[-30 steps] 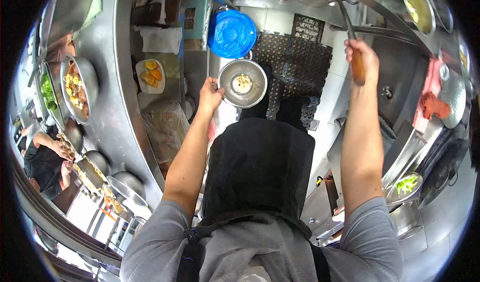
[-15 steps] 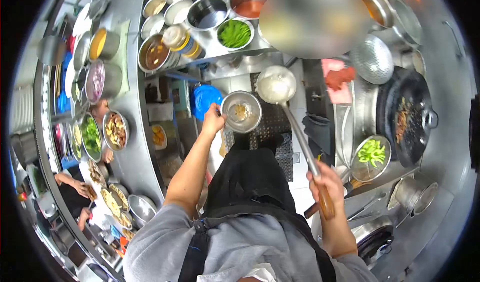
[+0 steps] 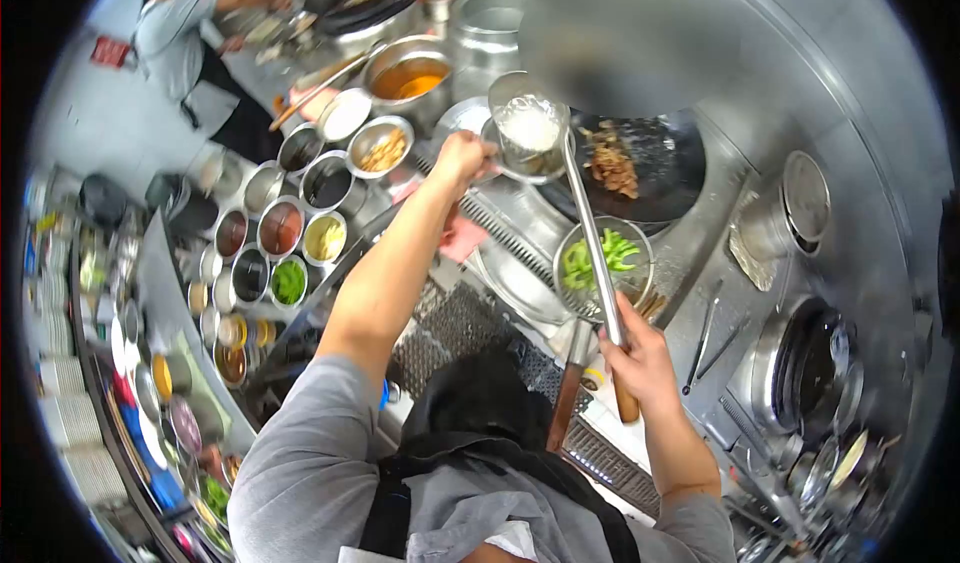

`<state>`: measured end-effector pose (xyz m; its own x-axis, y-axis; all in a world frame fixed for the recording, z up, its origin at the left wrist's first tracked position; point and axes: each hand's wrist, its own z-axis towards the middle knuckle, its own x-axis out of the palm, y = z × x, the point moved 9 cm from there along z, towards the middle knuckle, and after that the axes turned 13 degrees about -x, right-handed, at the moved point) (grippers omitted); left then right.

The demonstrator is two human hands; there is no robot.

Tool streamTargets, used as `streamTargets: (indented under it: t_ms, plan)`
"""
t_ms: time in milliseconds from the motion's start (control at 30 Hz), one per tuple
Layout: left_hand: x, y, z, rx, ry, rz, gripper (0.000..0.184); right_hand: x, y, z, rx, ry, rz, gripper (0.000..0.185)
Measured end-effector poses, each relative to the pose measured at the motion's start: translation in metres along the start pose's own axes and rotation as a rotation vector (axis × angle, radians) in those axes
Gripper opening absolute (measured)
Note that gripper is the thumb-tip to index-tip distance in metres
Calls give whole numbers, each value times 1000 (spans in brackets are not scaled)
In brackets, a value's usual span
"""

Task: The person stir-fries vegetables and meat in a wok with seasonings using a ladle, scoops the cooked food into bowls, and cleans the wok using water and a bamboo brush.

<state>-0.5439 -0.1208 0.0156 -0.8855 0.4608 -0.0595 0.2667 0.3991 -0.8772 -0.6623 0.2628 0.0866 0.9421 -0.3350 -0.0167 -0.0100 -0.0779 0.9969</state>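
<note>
My left hand [image 3: 465, 158] is closed on the edge or handle of a small metal bowl [image 3: 535, 170], beside the wok. In my right hand [image 3: 638, 351] is the wooden handle of a long metal ladle [image 3: 586, 228]. The ladle's bowl contains a whitish substance and overlaps the small bowl, hiding part of it; whether they touch, I cannot tell. Just beyond lies a black wok [image 3: 672, 168] with browned pieces of food [image 3: 612, 163] in it. Under the ladle's shaft, a wire strainer [image 3: 648, 259] holds cut green vegetables [image 3: 618, 250].
Several containers of ingredients, one with chopped greens [image 3: 289, 281], stand on the left. A pot of orange liquid [image 3: 408, 78] is at the back. Another person [image 3: 180, 48] works at the upper left. Tongs [image 3: 705, 335] and a metal pot [image 3: 768, 225] lie to the right.
My view has turned towards the stove. The small bowl and ladle have gone from above the floor to beside the wok, both still held.
</note>
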Motion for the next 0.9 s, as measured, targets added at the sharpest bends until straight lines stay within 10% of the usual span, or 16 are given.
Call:
streamTargets:
  t_ms: [67, 167, 233, 500, 833, 900]
  plan:
    - [55, -30, 53, -19, 67, 71, 10, -23, 28, 28, -484, -19, -741, 73]
    - [119, -53, 87, 19, -75, 581, 21, -67, 9, 38, -384, -144, -1029, 73]
    - [158, -83, 78, 521, -418, 1106, 26, -89, 2, 26, -367, -198, -1056, 75]
    - [198, -112, 39, 961, -441, 1205, 19, -138, -39, -28, -248, -234, -1161, 72]
    - [170, -57, 32, 872, -205, 967, 22, -109, -33, -18, -136, -248, -1138, 73]
    - [112, -44, 64, 449, -194, 620, 22, -102, -27, -11, -127, -236, -1123, 76]
